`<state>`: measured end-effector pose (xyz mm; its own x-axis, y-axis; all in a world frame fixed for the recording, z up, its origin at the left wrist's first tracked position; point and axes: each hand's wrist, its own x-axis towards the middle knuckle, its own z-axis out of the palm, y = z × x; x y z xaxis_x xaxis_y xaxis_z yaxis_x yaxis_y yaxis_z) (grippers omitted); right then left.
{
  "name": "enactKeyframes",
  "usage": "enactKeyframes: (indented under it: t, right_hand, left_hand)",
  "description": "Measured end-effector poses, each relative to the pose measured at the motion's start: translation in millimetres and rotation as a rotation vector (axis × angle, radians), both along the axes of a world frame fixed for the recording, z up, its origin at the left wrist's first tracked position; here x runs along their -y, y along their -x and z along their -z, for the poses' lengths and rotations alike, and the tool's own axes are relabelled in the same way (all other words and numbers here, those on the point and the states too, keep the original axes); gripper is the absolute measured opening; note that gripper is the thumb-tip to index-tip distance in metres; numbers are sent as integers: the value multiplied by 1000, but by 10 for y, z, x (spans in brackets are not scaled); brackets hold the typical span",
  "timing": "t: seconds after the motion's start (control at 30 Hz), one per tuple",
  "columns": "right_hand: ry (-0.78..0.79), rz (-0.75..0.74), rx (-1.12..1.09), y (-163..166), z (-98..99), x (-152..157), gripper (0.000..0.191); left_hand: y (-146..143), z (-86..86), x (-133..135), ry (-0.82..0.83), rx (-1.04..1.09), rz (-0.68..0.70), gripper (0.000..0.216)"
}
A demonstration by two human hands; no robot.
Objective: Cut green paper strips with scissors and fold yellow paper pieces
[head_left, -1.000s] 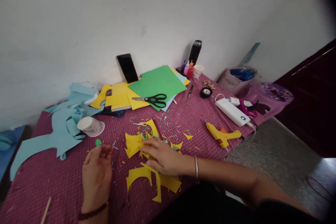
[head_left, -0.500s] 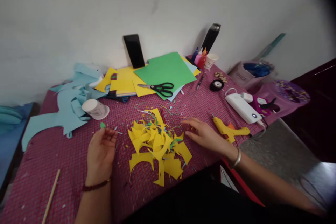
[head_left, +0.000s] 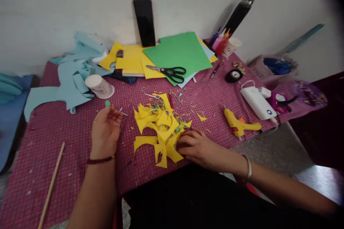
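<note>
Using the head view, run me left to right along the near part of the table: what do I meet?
Wooden stick, left hand holding a small green piece, yellow paper scraps, right hand at their right edge, yellow glue gun.

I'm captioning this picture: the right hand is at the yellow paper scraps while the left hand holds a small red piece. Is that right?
Not quite: in the head view, the left hand holds a small green piece, not a red one. The right hand is at the yellow paper scraps, as you say.
</note>
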<state>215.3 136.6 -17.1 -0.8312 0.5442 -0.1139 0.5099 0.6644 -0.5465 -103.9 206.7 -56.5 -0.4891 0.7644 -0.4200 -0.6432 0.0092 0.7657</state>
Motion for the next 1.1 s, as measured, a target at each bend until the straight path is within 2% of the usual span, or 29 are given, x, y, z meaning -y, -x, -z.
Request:
enactKeyframes:
  t: [0.23,0.37,0.53,0.67,0.77,0.93,1.1]
  right_hand:
    - [-155,33,48,497,77,-443,19]
    - [-187,-50,-11,642,17,-689,22]
    - [-102,-130,-74,510,-199,-745,24]
    - [16,-64,-81,279,-345,-712,26]
    - [50,46,-188,165,-317,-714,23]
    - [141,359,-455,207,-99,-787,22]
    - [183,444,-640,422,-103,-867,26]
  left_hand:
    - [-7,13,7,-38,-8,18,12]
    - [-2,50,28,-78,-24,44,15]
    - [1,93,39,-92,-62,55,28]
    - [-29,85,55,-119,-97,76,30]
    - [-97,50,85,-142,-132,101,29]
    - [-273,-125,158,-210,-218,158,24]
    - [-503,-522,273,-281,-327,271,16]
